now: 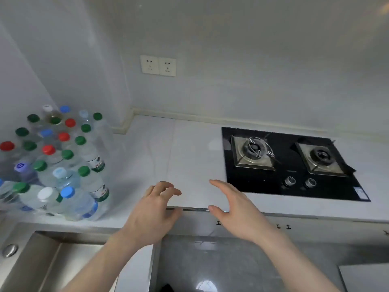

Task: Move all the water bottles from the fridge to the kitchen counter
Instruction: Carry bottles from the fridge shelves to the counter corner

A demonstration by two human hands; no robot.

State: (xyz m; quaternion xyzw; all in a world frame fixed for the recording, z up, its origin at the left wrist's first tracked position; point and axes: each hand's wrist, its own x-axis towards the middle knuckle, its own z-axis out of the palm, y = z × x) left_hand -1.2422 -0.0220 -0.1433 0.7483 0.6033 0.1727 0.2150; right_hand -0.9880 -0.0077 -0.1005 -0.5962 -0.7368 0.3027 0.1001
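Hovering both hands, left hand [152, 209] loosely curled, right hand [235, 209] spread, both empty; bottles [54, 163] are crowding the counter [189, 148] far left. I'm judging them heavy, slick; taking each mid-body.

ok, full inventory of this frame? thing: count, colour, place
bottles: a couple dozen, clear with green, red, blue and white caps, clustered upright at the counter's left end
counter: one, white, across the middle
hob: one, black, two burners and two knobs, set into the counter at right
sockets: two, cream, side by side on the wall
sink: one, steel, lower left, partly out of frame
left hand: one, fingers loosely curled, holds nothing, at the counter's front edge
right hand: one, fingers relaxed, holds nothing, at the counter's front edge
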